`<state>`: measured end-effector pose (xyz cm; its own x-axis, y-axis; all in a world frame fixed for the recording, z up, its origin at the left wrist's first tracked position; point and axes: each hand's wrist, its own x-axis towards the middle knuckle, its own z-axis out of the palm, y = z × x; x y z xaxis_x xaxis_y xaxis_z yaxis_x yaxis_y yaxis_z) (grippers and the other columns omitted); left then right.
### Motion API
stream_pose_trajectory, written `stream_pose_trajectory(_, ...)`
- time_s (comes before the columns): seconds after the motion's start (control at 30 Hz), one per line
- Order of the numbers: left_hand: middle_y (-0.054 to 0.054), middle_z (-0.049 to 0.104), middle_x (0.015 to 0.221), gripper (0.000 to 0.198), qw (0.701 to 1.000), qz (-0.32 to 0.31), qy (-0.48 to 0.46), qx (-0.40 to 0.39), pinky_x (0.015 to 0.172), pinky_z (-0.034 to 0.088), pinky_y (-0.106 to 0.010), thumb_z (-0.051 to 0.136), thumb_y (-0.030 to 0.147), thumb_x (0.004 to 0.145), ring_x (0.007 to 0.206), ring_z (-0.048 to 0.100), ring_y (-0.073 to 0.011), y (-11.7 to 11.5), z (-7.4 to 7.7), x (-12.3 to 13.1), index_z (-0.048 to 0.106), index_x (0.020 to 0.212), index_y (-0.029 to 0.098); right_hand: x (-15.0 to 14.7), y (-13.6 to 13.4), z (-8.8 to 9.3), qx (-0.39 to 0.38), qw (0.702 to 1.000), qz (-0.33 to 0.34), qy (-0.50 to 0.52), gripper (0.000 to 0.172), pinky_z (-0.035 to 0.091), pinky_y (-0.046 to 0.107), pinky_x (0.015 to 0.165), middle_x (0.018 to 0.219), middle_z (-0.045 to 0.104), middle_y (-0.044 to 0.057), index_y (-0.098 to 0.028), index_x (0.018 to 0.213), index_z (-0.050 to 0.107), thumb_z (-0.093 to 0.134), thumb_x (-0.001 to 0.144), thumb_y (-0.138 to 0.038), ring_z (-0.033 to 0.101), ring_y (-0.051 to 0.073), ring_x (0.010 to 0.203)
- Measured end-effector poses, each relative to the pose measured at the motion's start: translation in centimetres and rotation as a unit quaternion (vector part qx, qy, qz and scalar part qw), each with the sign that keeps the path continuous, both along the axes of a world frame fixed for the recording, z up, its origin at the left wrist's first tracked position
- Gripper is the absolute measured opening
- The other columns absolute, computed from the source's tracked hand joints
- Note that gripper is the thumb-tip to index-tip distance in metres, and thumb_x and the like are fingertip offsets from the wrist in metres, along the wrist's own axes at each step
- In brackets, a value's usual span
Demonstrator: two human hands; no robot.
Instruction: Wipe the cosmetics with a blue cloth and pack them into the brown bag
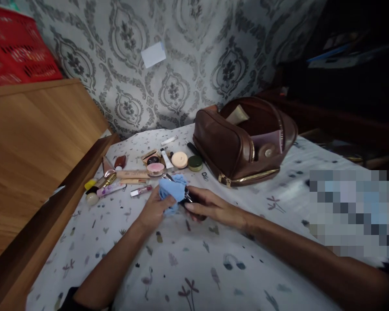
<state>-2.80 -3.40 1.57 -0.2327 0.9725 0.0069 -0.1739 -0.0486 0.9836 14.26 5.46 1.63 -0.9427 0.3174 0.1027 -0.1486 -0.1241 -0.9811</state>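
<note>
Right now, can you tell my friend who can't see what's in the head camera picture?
A person's left hand holds a light blue cloth, which meets a dark item in the right hand. Beyond them, small makeup items lie scattered on a white patterned sheet, and a brown bag stands open near a patterned wall.

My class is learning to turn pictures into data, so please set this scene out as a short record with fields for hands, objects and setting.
left hand: fingers gripping a blue cloth
right hand: holding a dark item, exact kind unclear
bag: brown, open, with a pale tube inside
beside bag: green-topped jar, pink compact, other cosmetics
surface: pale printed sheet
background: grey patterned wall; red basket at upper left
</note>
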Motion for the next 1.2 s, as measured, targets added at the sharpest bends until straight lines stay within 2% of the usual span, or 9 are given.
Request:
stream_pose_trajectory(0.17,-0.008,0.07,0.095,0.067,0.999,-0.04,0.016,0.008,0.071,0.052,-0.031,0.083,0.062,0.052,0.084,0.066,-0.0228,-0.6,1.4,-0.2,0.069,0.101,0.018,0.2,-1.0,0.6,-0.212,0.971,0.108,-0.018,0.048,0.029,0.017,0.04,0.069,0.059,-0.003,-0.019,0.095,0.052,0.074,0.075,-0.057,0.05,0.008,0.053)
stream_pose_trajectory(0.3,-0.01,0.071,0.096,0.062,0.997,-0.048,0.056,0.006,0.074,0.054,-0.035,0.077,0.065,0.057,0.092,0.066,-0.0276,-0.7,2.2,0.1,0.068,0.096,0.018,0.2,-1.1,0.7,-0.227,0.964,0.138,-0.023,0.046,0.027,0.016,0.038,0.07,0.061,-0.001,-0.018,0.089,0.053,0.075,0.075,-0.056,0.052,0.007,0.052)
stream_pose_trajectory(0.47,-0.008,0.071,0.085,0.063,0.998,0.004,0.053,-0.034,0.063,0.054,-0.036,0.075,0.072,0.054,0.089,0.067,-0.0291,0.1,1.3,0.6,0.067,0.09,0.021,-0.1,-0.8,0.5,-0.111,0.992,0.068,-0.002,0.043,0.031,0.018,0.041,0.069,0.059,-0.002,-0.017,0.087,0.055,0.069,0.08,-0.058,0.049,0.006,0.051)
stream_pose_trajectory(0.57,-0.007,0.071,0.082,0.065,0.997,0.021,0.06,-0.036,0.061,0.054,-0.033,0.074,0.074,0.054,0.086,0.068,-0.027,0.7,0.5,0.7,0.067,0.091,0.021,-0.3,-0.6,-0.1,-0.006,1.0,0.001,-0.006,0.04,0.036,0.021,0.045,0.065,0.057,-0.003,-0.018,0.1,0.058,0.064,0.085,-0.053,0.048,0.009,0.051)
stream_pose_trajectory(0.63,-0.006,0.071,0.083,0.062,0.998,0.03,0.046,-0.02,0.063,0.054,-0.031,0.075,0.071,0.056,0.086,0.069,-0.0249,1.0,0.0,0.6,0.067,0.091,0.021,-0.4,-0.6,-0.6,0.065,0.996,-0.065,0.001,0.043,0.042,0.025,0.051,0.072,0.061,-0.001,-0.018,0.114,0.057,0.063,0.085,-0.05,0.054,0.013,0.057)
stream_pose_trajectory(0.73,-0.004,0.072,0.085,0.056,0.998,0.054,0.017,-0.008,0.067,0.055,-0.03,0.079,0.066,0.056,0.088,0.069,-0.0228,1.3,-0.6,0.6,0.066,0.086,0.02,-0.5,-0.7,-1.1,0.168,0.973,-0.161,-0.008,0.048,0.05,0.035,0.073,0.092,0.067,0.004,-0.02,0.122,0.056,0.068,0.082,-0.043,0.062,0.021,0.081)
stream_pose_trajectory(0.87,-0.005,0.072,0.09,0.055,0.998,0.066,0.011,-0.003,0.07,0.055,-0.03,0.08,0.063,0.057,0.091,0.068,-0.0225,1.3,-0.8,0.5,0.065,0.086,0.02,-0.5,-0.9,-1.2,0.195,0.963,-0.184,-0.039,0.049,0.049,0.037,0.077,0.101,0.068,0.006,-0.02,0.117,0.054,0.075,0.076,-0.037,0.063,0.024,0.089)
stream_pose_trajectory(1.03,-0.006,0.072,0.093,0.058,0.998,0.062,0.008,0.005,0.067,0.055,-0.03,0.078,0.067,0.058,0.092,0.068,-0.0231,1.2,-0.3,0.2,0.065,0.09,0.02,-0.8,-0.8,-1.6,0.14,0.961,-0.236,-0.026,0.035,0.047,0.029,0.066,0.086,0.063,0.001,-0.021,0.092,0.051,0.077,0.072,-0.034,0.058,0.017,0.077)
stream_pose_trajectory(1.2,-0.005,0.072,0.091,0.056,0.998,0.05,-0.01,0.032,0.067,0.055,-0.03,0.078,0.064,0.061,0.091,0.068,-0.0227,1.0,0.0,-0.1,0.067,0.096,0.022,-1.0,-0.8,-1.2,-0.047,0.99,-0.135,0.003,0.039,0.042,0.024,0.051,0.079,0.059,0.0,-0.02,0.09,0.054,0.074,0.075,-0.05,0.057,0.014,0.066)
